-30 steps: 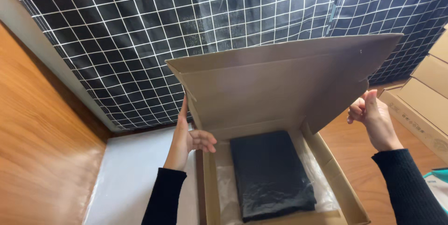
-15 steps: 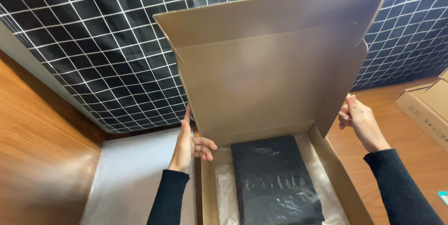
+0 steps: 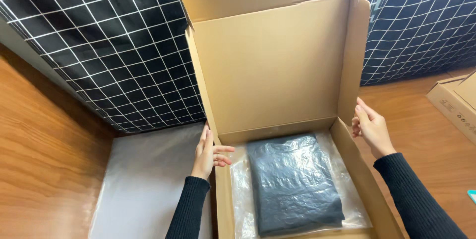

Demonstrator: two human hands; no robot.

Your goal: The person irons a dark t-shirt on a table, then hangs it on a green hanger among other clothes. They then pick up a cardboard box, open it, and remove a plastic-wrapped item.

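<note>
Your left hand (image 3: 208, 152) and right hand (image 3: 369, 127), fingers loosely open, are flanking the cardboard box (image 3: 275, 65); the dark bagged bundle (image 3: 292, 184) is lying between them, lower centre, long axis towards you.

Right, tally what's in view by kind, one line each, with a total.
Brown cardboard boxes: 2, the open flat box between the left hand and right hand, and a second box at the right edge
Dark folded items in clear plastic bags: 1
Pale grey flat sheets: 1
Black white-grid fabrics: 1
Total: 5
</note>
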